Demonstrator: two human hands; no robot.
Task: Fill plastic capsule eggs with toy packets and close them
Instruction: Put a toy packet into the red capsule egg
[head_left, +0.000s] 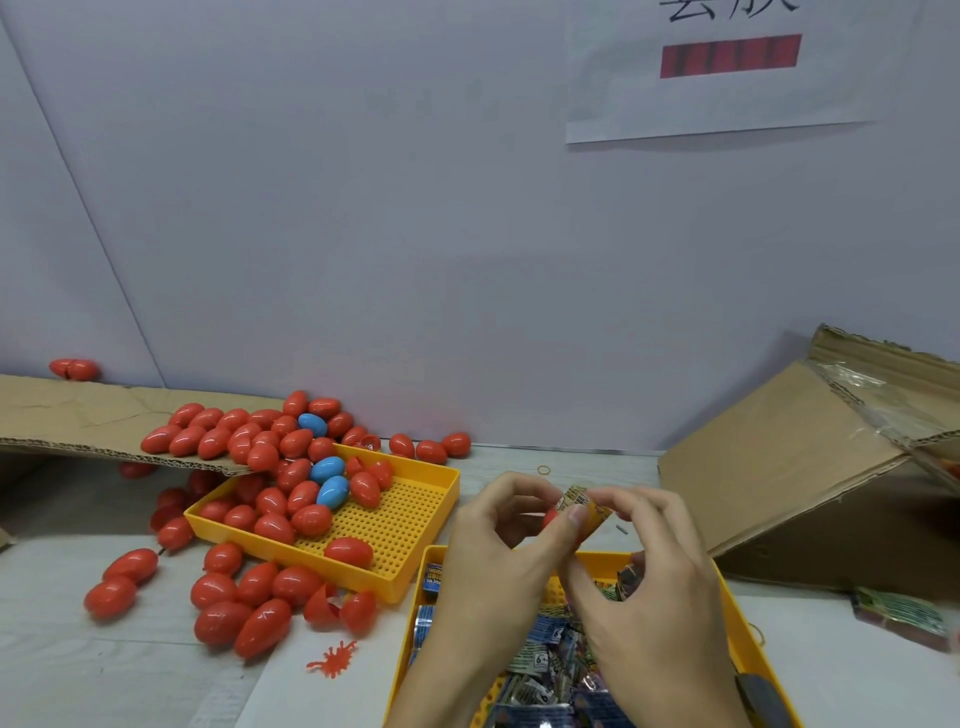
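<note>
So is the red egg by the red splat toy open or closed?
Open: the red egg lies split, its two halves gaping beside the splat toy.

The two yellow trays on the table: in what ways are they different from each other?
The far tray holds red and blue capsule eggs, heaped at its left end, its right part bare; the near tray holds printed toy packets. The far tray is fully visible; both hands partly hide the near tray. Both are yellow with perforated floors.

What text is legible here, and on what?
"6+": age mark on the toy packets in the near yellow tray.
White wall sheet: large dark characters cut off at the top edge, unreadable; red bar below shows no legible text.
Packet pinched by the left hand and right hand: print blurred.
Blue packet: print too small.
</note>
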